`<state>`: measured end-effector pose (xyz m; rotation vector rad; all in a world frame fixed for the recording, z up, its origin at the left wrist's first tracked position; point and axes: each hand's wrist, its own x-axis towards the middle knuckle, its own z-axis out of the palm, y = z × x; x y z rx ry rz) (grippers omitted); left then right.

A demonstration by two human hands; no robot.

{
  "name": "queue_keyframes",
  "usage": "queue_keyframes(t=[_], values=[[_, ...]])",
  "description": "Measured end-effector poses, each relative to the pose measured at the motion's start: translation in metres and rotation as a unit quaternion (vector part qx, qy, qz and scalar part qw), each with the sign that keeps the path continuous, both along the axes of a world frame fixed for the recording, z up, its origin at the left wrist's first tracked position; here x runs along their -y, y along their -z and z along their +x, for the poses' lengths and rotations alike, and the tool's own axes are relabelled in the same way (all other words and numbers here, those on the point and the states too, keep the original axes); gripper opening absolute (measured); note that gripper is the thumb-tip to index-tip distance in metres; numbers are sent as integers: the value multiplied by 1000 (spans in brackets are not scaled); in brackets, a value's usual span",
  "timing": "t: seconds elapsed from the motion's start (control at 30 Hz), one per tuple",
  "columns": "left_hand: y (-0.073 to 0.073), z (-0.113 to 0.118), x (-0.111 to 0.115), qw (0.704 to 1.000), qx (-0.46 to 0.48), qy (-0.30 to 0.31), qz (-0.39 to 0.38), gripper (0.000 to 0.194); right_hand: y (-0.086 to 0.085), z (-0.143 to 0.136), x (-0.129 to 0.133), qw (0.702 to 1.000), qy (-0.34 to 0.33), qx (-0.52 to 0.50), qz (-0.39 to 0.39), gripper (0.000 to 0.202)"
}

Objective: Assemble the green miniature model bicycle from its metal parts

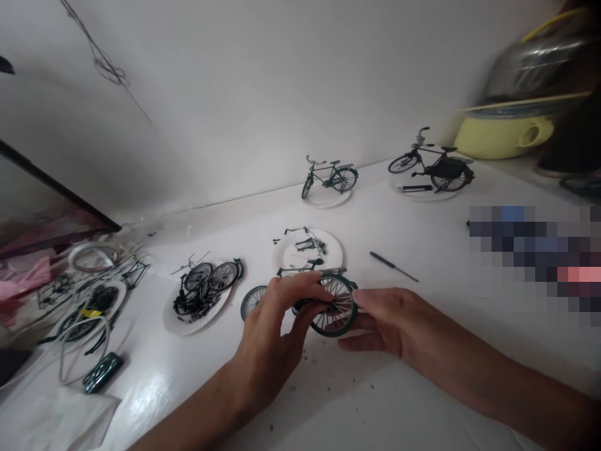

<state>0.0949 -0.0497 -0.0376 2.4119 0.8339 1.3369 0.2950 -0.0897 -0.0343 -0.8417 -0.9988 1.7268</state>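
While two hands [275, 319] [397, 316] grip one wheel [342, 302], two bicycles [334, 178] [439, 166] stand behind.

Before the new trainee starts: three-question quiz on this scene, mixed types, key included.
1. Multiple choice: which thing are the left hand and the right hand both at? A) white cable B) green-rimmed wheel C) yellow-green pot
2. True or false: the screwdriver lies on the white table, apart from both hands.
3. Fill in: in the picture, the black bicycle stands to the ___ of the green bicycle.

Key: 1 B; 2 true; 3 right.
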Motion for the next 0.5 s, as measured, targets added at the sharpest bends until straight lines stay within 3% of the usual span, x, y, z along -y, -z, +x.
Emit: queue_keyframes(t=[0.17, 0.3, 0.5], values=[[-4, 2, -3, 998, -21, 61, -16, 45, 4, -1, 3, 997, 45, 45, -51, 23], [-6, 3, -4, 999, -43, 26, -8, 32, 7, 0, 0, 997, 42, 36, -60, 25], [-4, 5, -6, 1000, -7, 6, 20, 28, 2, 1, -1, 995, 24, 52, -87, 31]])
